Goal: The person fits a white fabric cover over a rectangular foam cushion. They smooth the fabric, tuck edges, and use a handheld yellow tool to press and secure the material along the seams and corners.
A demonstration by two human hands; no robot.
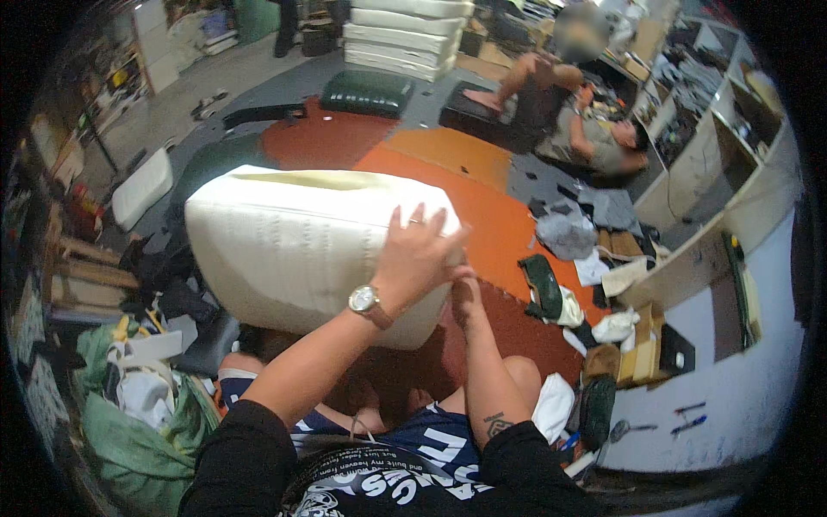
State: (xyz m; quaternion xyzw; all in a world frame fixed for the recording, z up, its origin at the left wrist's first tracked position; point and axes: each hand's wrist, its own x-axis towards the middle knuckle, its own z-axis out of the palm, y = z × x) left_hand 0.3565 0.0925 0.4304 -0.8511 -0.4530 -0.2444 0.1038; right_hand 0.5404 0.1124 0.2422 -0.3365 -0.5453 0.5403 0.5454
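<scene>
A large white seat cushion (293,258) with stitched lines stands on its edge in front of me. Along its top the cover gapes a little, and something pale yellow shows inside. My left hand (415,265), with a watch on its wrist, lies over the cushion's right end, fingers spread on the cover. Close below it, my right hand (466,297) is closed at the right edge of the same cushion. Its fingertips are partly hidden and slightly blurred. The two hands nearly touch at that corner.
Orange and dark red sheets (482,228) cover the floor. White cushions (401,39) are stacked at the back, near a dark green cushion (366,93). A person (594,138) reclines at the right beside shelving (715,172). A green sack (142,431) stands near left; scraps (564,233) lie right.
</scene>
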